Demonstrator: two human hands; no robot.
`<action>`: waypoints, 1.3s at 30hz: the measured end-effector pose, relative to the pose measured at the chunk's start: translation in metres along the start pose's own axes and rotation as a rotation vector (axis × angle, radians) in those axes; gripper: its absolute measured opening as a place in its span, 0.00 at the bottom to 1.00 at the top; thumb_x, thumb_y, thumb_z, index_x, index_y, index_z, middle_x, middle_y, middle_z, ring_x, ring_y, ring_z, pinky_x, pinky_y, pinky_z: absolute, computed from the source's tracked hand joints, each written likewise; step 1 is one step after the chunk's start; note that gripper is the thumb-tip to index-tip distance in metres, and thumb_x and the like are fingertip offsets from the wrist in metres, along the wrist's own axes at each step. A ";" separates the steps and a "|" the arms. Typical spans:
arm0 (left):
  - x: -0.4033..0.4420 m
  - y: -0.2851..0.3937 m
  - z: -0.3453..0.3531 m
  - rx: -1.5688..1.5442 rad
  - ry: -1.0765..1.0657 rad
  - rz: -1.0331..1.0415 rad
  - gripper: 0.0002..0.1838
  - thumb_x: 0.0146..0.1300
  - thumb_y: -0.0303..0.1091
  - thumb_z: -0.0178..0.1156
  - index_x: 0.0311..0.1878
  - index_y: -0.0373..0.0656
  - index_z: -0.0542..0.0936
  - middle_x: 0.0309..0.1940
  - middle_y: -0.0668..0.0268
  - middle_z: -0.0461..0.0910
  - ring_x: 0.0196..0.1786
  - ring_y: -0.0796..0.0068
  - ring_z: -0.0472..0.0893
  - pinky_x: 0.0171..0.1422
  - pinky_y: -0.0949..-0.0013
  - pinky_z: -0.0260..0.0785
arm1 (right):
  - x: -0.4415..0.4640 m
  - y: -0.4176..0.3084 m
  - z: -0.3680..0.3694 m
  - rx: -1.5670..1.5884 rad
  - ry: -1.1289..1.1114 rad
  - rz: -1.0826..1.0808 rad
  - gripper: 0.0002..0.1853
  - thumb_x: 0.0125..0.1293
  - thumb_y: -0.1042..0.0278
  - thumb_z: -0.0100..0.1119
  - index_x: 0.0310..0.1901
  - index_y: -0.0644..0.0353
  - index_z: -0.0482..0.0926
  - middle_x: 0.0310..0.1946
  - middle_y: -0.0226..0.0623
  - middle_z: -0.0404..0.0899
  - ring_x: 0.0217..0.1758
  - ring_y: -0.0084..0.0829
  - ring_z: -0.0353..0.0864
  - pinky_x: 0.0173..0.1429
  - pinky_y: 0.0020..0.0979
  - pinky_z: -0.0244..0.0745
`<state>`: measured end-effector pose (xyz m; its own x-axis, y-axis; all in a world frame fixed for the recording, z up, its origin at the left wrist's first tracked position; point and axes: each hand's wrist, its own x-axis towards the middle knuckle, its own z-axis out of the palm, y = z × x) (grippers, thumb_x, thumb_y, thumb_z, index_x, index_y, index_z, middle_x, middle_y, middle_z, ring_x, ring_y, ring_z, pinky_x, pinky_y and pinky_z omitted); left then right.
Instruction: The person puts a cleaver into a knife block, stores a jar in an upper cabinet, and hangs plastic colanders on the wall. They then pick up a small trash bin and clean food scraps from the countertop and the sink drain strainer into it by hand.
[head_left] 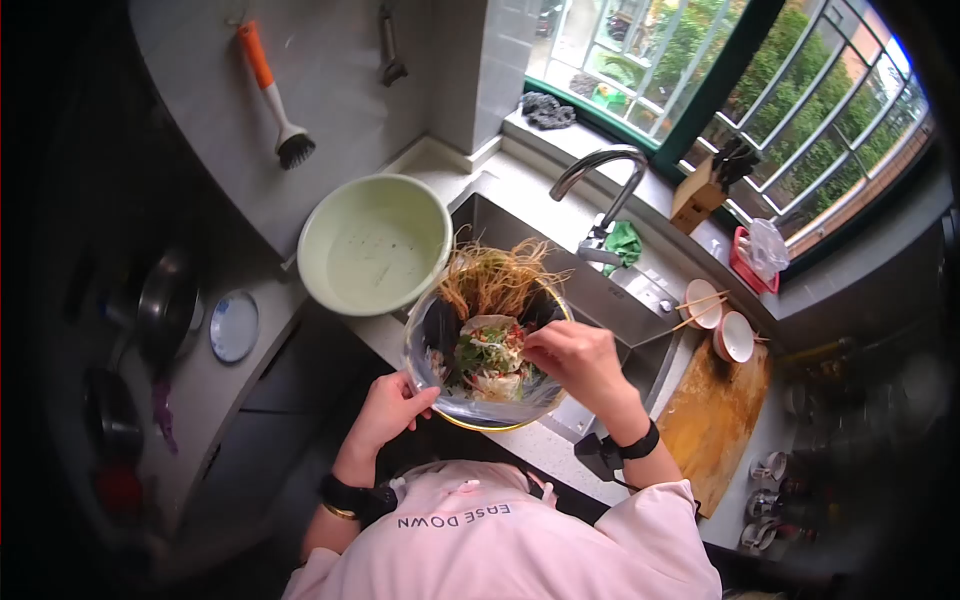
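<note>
In front of my body is a clear, shiny bowl (pixel 480 412) with a gold-coloured rim. Brown stringy roots (pixel 500 280) stick up over its far side. Nearer to me in it lie chopped green leaves (pixel 482 352), reddish bits and pale wet pieces, mixed together. My left hand (pixel 388 410) grips the bowl's near left edge, thumb on top and fingers beneath. Over the right side of the bowl, my right hand (pixel 575 362) is closed in a pinch, close to the pale pieces. What its fingertips hold is hidden.
A pale green basin (pixel 375 245) with specks inside stands left of the steel sink (pixel 590 290). The faucet (pixel 605 190) rises behind the sink. Bowls (pixel 735 337) with chopsticks and a wooden cutting board (pixel 712 420) are at right. A plate (pixel 234 327) lies far left.
</note>
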<state>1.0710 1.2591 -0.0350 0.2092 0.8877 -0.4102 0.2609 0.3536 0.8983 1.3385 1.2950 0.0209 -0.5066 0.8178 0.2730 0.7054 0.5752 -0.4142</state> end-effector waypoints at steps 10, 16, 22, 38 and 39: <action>0.000 0.002 -0.001 0.026 -0.008 0.051 0.12 0.56 0.34 0.62 0.32 0.31 0.77 0.19 0.65 0.78 0.18 0.83 0.74 0.17 0.79 0.63 | -0.005 -0.024 0.002 -0.252 0.045 0.111 0.32 0.47 0.69 0.65 0.58 0.47 0.69 0.39 0.32 0.78 0.44 0.30 0.76 0.58 0.37 0.68; 0.001 0.000 -0.001 0.024 -0.001 0.045 0.12 0.56 0.34 0.63 0.32 0.32 0.78 0.20 0.66 0.77 0.19 0.84 0.74 0.17 0.79 0.64 | -0.014 -0.011 -0.007 -0.124 0.250 0.008 0.21 0.51 0.70 0.62 0.50 0.49 0.76 0.32 0.31 0.78 0.47 0.32 0.74 0.64 0.48 0.57; 0.002 0.000 -0.001 -0.009 -0.005 0.044 0.12 0.56 0.35 0.63 0.33 0.32 0.78 0.20 0.67 0.77 0.19 0.84 0.74 0.18 0.80 0.64 | -0.015 -0.012 -0.012 -0.183 0.262 0.044 0.21 0.47 0.73 0.63 0.47 0.48 0.77 0.32 0.29 0.77 0.40 0.31 0.75 0.65 0.49 0.56; 0.000 -0.001 -0.003 0.110 0.104 0.006 0.25 0.56 0.39 0.61 0.48 0.29 0.65 0.33 0.56 0.76 0.24 0.75 0.79 0.21 0.73 0.73 | -0.014 -0.031 -0.025 0.022 0.450 0.069 0.12 0.45 0.73 0.68 0.33 0.59 0.76 0.28 0.34 0.71 0.38 0.36 0.72 0.59 0.42 0.62; 0.003 -0.009 0.002 0.094 0.134 0.028 0.28 0.57 0.39 0.60 0.51 0.28 0.61 0.36 0.54 0.75 0.25 0.73 0.80 0.21 0.72 0.74 | -0.009 -0.044 -0.024 0.131 0.519 0.115 0.13 0.45 0.72 0.68 0.34 0.60 0.76 0.30 0.35 0.72 0.39 0.38 0.72 0.58 0.41 0.62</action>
<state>1.0709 1.2575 -0.0447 0.0912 0.9304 -0.3551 0.3449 0.3050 0.8877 1.3237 1.2632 0.0578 -0.0951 0.7953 0.5987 0.6571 0.5020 -0.5624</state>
